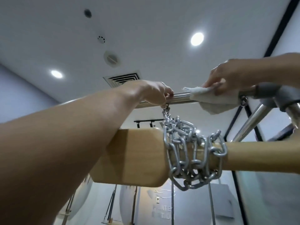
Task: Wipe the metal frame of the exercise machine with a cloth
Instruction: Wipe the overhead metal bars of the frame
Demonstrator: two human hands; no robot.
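Observation:
A shiny metal bar [180, 97] of the machine's frame runs overhead from left to right. A white cloth [212, 98] is draped over it near the right corner joint [267, 93]. My right hand [230, 77] presses the cloth onto the bar from above with fairly straight fingers. My left hand [155, 93] grips the bar to the left of the cloth, right above the eyelet where a chain [193, 153] hangs. The chain is wound several times round a wooden bar [133, 157] just below.
A slanted metal tube [254, 120] drops from the corner joint at the right. Black-framed glass panels [276, 184] stand to the right. Straps and thin rods [172, 203] hang below the wooden bar. The ceiling above has a vent [123, 78] and round lights.

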